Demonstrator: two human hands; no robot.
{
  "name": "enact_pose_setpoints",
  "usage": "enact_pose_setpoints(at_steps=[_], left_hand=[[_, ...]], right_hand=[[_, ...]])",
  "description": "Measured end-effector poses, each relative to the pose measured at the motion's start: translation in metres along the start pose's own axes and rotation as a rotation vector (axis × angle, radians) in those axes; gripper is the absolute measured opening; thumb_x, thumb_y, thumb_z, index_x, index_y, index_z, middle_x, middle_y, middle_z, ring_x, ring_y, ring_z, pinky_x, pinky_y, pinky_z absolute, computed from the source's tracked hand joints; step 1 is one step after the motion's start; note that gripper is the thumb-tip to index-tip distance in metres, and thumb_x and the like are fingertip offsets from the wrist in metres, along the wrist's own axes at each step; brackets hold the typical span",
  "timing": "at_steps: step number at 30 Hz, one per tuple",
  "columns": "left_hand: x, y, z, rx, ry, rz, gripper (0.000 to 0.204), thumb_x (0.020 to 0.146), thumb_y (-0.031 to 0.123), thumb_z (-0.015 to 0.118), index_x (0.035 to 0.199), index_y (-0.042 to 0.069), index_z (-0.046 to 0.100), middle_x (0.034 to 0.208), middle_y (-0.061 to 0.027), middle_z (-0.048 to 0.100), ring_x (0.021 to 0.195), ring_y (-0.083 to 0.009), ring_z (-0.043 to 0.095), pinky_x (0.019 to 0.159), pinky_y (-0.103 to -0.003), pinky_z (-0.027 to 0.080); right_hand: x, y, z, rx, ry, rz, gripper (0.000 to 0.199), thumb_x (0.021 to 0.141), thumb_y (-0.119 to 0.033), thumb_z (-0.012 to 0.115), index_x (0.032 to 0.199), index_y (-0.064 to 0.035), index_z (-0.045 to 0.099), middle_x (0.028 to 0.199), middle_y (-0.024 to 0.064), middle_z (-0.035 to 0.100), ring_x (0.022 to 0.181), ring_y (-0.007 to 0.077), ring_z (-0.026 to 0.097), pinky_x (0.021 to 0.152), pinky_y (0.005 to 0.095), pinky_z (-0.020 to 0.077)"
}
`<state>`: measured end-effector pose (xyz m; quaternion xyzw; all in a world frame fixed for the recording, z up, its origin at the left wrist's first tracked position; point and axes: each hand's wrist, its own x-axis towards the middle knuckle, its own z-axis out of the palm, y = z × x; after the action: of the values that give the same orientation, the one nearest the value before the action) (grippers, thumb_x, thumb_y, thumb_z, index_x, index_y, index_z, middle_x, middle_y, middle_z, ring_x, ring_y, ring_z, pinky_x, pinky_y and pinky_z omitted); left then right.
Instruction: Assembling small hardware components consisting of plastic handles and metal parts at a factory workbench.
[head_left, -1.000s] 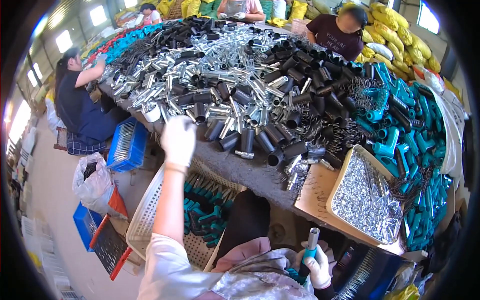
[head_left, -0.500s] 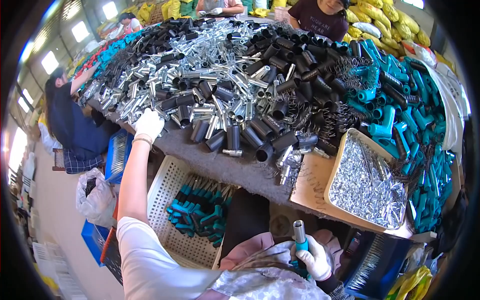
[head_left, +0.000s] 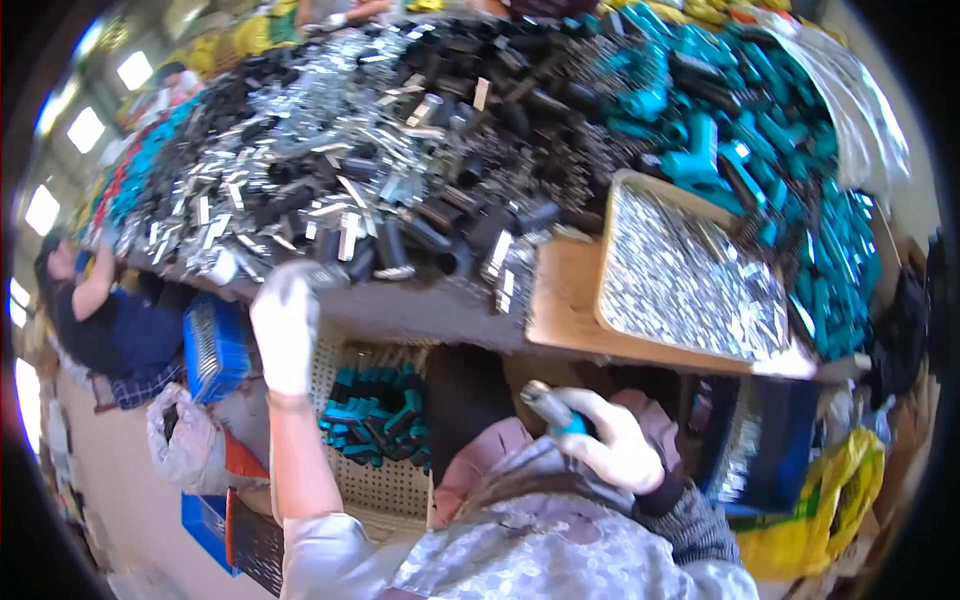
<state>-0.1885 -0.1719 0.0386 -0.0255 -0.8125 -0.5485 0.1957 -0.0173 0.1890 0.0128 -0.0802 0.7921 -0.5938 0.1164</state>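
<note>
The left hand, gloved in white, is reaching to the front edge of the bench, its fingers closing over a black tube at the rim of the big heap of black and silver tubes. The right hand, also gloved, is clamping a teal-handled tool below the bench, just under the tray of small metal parts. A white basket of teal pieces is sitting under the bench edge, between the two hands.
</note>
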Motion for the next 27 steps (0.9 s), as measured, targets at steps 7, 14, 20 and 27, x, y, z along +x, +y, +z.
enact_pose_setpoints(at_steps=[7,14,20,27], left_hand=[[-0.111,0.094,0.063,-0.165,-0.463,-0.251,0.016,0.097,0.002,0.056,0.102,-0.002,0.071,0.069,0.0025,0.054,0.056,-0.0030,0.045,0.050,-0.023,0.034],[-0.141,0.112,0.075,-0.034,-0.558,-0.077,0.015,0.095,0.002,0.061,0.105,-0.001,0.072,0.071,-0.0028,0.061,0.062,-0.0089,0.055,0.058,-0.026,0.045],[-0.147,0.129,0.083,0.030,-0.816,0.050,0.022,0.087,0.005,0.072,0.108,-0.001,0.071,0.094,-0.0136,0.071,0.081,-0.0222,0.069,0.076,-0.033,0.055],[-0.145,0.145,0.092,-0.023,-0.933,0.860,0.034,0.067,0.002,0.071,0.099,0.010,0.073,0.099,-0.0102,0.065,0.091,-0.0338,0.064,0.079,-0.042,0.054]], right_hand=[[-0.003,-0.010,0.011,-0.452,0.147,-0.221,0.053,0.083,-0.021,0.076,0.133,-0.0097,0.062,0.098,0.0157,0.066,0.090,0.0371,0.067,0.078,0.0429,0.0540],[-0.045,-0.005,0.002,-0.664,0.282,-0.266,0.057,0.079,-0.021,0.080,0.133,-0.0120,0.063,0.090,0.0120,0.065,0.080,0.0329,0.067,0.069,0.0414,0.0534],[-0.070,-0.008,-0.014,-0.763,0.287,-0.307,0.054,0.080,-0.024,0.079,0.130,-0.0095,0.064,0.091,0.0129,0.066,0.078,0.0342,0.067,0.069,0.0417,0.0537],[-0.079,-0.004,-0.050,0.055,-0.168,-0.042,0.039,0.095,-0.032,0.065,0.121,-0.0030,0.067,0.099,0.0221,0.072,0.092,0.0373,0.071,0.080,0.0411,0.0550]])
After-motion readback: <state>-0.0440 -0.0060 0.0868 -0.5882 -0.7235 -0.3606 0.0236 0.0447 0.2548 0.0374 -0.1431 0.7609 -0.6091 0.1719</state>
